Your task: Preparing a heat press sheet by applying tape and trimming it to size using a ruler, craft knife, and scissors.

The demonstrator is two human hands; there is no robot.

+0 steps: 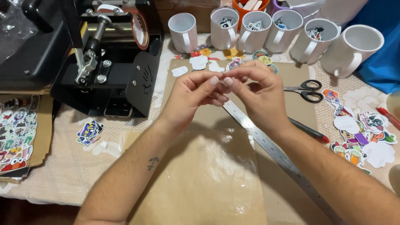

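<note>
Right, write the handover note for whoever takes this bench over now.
Left hand and right hand: fingertips pinched together over the brown board, grip on something too small to identify.
Steel ruler lies diagonally under the right wrist; scissors and red pen to its right.
White mugs lined up behind, several holding cutouts.
Cut stickers piled at right; black mug press at left.

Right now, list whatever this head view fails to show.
- Whatever the left hand and right hand pinch: hidden by the fingertips.
- Metal ruler: upper end under the right hand.
- Mug press: top cut by the frame edge.
- Cutouts inside the mugs: too small.
</note>
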